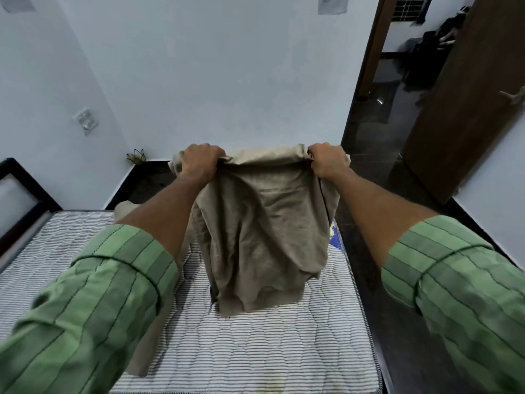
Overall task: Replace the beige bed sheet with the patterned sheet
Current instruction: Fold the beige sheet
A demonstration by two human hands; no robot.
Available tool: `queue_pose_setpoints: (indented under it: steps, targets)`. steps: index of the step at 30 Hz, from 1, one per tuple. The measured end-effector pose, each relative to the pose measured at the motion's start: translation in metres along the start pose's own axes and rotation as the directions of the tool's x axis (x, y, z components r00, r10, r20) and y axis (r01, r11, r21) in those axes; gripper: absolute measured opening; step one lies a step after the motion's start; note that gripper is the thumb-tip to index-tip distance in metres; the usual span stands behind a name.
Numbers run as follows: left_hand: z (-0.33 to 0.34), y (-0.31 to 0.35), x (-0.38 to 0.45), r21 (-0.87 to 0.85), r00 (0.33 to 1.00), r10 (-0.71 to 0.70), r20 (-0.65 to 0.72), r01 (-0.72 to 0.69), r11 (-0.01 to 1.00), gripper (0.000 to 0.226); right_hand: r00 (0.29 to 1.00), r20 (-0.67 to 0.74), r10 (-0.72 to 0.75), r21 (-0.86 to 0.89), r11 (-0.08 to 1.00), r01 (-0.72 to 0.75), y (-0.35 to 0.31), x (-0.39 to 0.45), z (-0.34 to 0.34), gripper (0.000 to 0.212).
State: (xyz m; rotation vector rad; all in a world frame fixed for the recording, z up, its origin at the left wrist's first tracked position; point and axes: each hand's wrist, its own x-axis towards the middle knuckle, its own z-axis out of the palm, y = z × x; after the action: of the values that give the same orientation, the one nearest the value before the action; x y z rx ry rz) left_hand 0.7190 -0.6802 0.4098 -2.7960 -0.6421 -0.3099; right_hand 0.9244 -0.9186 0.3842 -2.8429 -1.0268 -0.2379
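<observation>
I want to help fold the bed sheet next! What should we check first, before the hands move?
1. Left hand grips the top edge of the beige sheet: ok.
2. Right hand grips the other top corner: ok.
3. Sheet fully lifted off the striped mattress: not ok, its lower edge rests there and more cloth trails at the left.
4. Top edge pulled straight between the hands: not ok, it sags.
5. Mattress bare for the new sheet: not ok, the beige sheet is on it.
6. Patterned sheet ready nearby: cannot tell, none is in view.
</observation>
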Motion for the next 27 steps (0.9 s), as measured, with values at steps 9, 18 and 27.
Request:
queue_pose_setpoints:
  steps: [9, 18, 27]
  targets:
    - [0.014, -0.012, 0.021, -0.091, 1.000, 0.024, -0.001, -0.024, 0.996, 0.035, 0.995, -0.072, 0.069, -0.004, 0.998, -0.069, -0.001, 0.010, 0.008, 0.023]
    - [0.134, -0.003, -0.100, -0.354, 0.867, 0.221, 0.446, -0.056, 0.934, 0.028, 0.940, 0.328, 0.091, 0.036, 0.993, -0.108, -0.010, -0.120, 0.124, 0.028]
    - [0.262, 0.021, -0.189, -0.387, 0.631, 0.368, 0.683, -0.115, 0.915, 0.031, 0.754, 0.649, 0.100, 0.087, 0.975, -0.204, -0.007, -0.233, 0.247, 0.028]
